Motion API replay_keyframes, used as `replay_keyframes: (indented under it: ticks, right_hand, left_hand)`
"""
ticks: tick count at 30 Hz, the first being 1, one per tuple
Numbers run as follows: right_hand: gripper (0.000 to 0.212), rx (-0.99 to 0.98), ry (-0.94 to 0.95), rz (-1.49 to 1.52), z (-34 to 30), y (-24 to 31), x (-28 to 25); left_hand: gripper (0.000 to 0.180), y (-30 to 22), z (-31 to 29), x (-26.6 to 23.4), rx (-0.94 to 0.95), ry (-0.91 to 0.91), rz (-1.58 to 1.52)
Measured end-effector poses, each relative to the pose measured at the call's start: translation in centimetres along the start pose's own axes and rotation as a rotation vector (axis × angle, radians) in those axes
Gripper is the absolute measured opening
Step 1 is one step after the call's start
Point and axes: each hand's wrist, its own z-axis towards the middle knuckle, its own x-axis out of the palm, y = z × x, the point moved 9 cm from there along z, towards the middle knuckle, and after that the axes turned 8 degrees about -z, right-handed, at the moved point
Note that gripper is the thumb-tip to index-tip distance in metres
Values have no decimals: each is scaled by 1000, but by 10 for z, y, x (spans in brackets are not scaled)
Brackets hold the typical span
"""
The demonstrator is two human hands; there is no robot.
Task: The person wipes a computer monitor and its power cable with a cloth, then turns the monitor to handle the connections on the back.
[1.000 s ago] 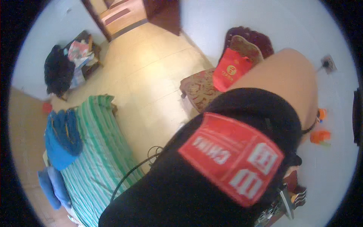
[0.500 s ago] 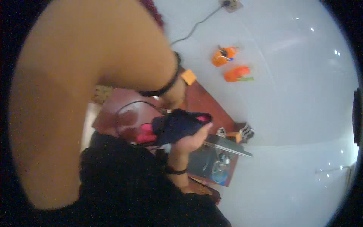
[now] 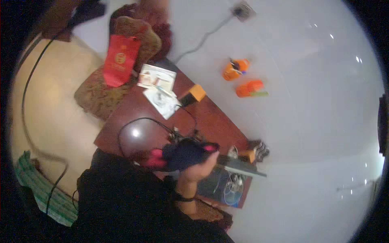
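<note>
My right hand, with a dark band at its wrist, is closed around a dark navy, soft-looking item. Pink shows in an opening at the item's right end. Motion blur hides its exact kind. At its left end a pink thing shows; whether it is part of the item, I cannot tell. Just beyond the item lies a small tangle of dark cables on the red-brown table. My left hand is out of the picture.
Papers and an orange-and-black box lie at the table's far side. At right is an open laptop with cables on it. A red pouch rests on a patterned cushioned chair. Orange holders hang on the white wall.
My left arm, which covered the left and reached over the table by the navy item, has left the view. My right hand still holds the item; the whole view has shifted slightly.
</note>
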Motion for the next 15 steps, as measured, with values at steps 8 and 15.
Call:
replay_keyframes:
  ticks: [8,15]
  right_hand:
    - [32,-795,-310,-1018,-12,54,-43]
    - [37,-618,-257,-1045,3,33,-49]
  left_hand:
    - [32,-7,-10,6,-36,-39,-106]
    - [33,-8,-15,15,-70,-97,-145]
